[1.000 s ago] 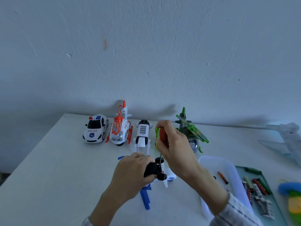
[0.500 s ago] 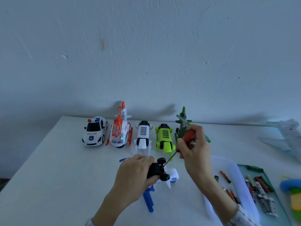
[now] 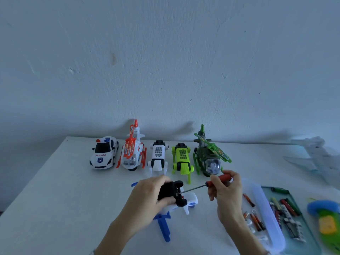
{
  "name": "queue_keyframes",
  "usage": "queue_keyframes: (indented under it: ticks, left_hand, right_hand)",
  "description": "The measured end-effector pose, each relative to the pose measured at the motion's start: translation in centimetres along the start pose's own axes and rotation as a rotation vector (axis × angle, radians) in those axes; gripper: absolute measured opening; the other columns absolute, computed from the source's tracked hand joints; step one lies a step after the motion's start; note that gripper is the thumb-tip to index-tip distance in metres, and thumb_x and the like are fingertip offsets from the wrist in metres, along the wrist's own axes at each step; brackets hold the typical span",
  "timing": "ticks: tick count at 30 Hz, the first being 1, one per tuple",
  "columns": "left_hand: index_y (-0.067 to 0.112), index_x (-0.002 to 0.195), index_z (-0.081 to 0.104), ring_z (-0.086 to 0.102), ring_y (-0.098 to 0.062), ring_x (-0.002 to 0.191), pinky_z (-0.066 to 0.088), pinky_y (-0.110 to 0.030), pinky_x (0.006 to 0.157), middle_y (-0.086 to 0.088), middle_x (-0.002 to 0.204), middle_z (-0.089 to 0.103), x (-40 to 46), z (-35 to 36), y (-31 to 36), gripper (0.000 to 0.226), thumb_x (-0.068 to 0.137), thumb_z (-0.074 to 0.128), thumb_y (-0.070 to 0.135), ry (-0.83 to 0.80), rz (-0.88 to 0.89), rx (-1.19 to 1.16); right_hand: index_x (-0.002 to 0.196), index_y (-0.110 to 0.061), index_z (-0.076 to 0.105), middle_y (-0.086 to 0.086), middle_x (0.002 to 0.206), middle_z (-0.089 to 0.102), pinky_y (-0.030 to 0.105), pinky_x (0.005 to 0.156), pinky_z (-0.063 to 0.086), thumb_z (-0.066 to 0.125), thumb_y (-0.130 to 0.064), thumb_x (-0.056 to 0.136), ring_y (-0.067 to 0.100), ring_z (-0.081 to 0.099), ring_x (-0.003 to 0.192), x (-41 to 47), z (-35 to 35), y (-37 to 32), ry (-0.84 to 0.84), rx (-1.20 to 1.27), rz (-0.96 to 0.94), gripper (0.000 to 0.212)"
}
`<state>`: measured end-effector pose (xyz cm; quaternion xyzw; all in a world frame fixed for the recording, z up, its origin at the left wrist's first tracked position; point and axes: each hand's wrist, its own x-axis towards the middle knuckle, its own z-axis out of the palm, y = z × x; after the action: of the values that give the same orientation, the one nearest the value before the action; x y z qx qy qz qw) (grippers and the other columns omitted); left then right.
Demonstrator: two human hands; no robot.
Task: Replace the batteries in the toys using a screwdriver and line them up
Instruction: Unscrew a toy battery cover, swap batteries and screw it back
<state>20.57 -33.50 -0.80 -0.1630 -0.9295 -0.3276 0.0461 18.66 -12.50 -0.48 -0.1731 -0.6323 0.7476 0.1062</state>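
Left hand wraps black-bellied toy above table, underside turned toward tool – steadied for screw access. Right hand pinches red screwdriver, tip at toy underside – five toys lined behind

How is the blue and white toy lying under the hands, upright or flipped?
Flipped, it seems: the toy has its black wheels up under the left hand, while the screwdriver tip meets its underside.
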Motion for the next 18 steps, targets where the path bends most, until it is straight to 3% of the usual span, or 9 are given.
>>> queue_keyframes:
  ticks: [3,7,11,13,18]
  left_hand:
    - [0.027,0.097,0.057,0.06,-0.004,0.079,0.046,-0.016,0.069,0.014,0.083,0.063,-0.5,-1.3,0.1,0.023,0.082,0.074,0.032,0.005,-0.029,-0.205]
    - [0.03,0.094,0.056,0.056,-0.004,0.086,0.043,-0.021,0.082,0.017,0.088,0.061,-1.8,-1.0,-1.6,0.032,0.08,0.059,0.059,0.128,-0.007,-0.089]
    - [0.039,0.097,0.051,0.056,-0.011,0.095,0.048,-0.035,0.087,0.017,0.099,0.06,-2.9,-0.1,-2.7,0.029,0.077,0.059,0.058,0.147,-0.084,-0.248]
    - [0.04,0.101,0.049,0.056,-0.019,0.095,0.049,-0.041,0.085,0.021,0.104,0.055,-3.1,0.3,-2.7,0.034,0.074,0.064,0.055,0.139,-0.09,-0.296]
    - [0.045,0.107,0.047,0.055,-0.018,0.101,0.047,-0.037,0.091,0.027,0.113,0.049,-2.9,1.1,-3.0,0.058,0.058,0.076,0.055,0.177,-0.119,-0.305]
  right_hand:
    - [0.104,-0.011,0.043,0.022,0.067,0.057,0.028,0.038,0.036,0.054,0.006,0.09,0.022,0.047,0.045,-0.3,-0.1,-0.3,-0.005,-0.034,-0.05,0.025]
    - [0.097,-0.03,0.044,0.017,0.078,0.057,0.031,0.048,0.043,0.058,-0.003,0.09,0.024,0.053,0.054,-1.3,0.7,-1.1,-0.047,-0.141,-0.225,0.032]
    - [0.094,-0.043,0.042,0.004,0.076,0.054,0.038,0.056,0.048,0.061,-0.005,0.088,0.033,0.056,0.062,-2.7,2.0,-2.1,-0.109,-0.262,-0.492,0.043]
    - [0.098,-0.048,0.04,0.006,0.076,0.053,0.033,0.055,0.047,0.062,-0.008,0.09,0.027,0.053,0.061,-3.1,2.5,-2.1,-0.159,-0.338,-0.625,0.046]
    - [0.11,-0.031,0.041,-0.012,0.071,0.045,0.008,0.055,0.036,0.057,-0.016,0.086,0.007,0.045,0.063,-3.4,3.4,-1.5,-0.245,-0.455,-0.814,0.033]
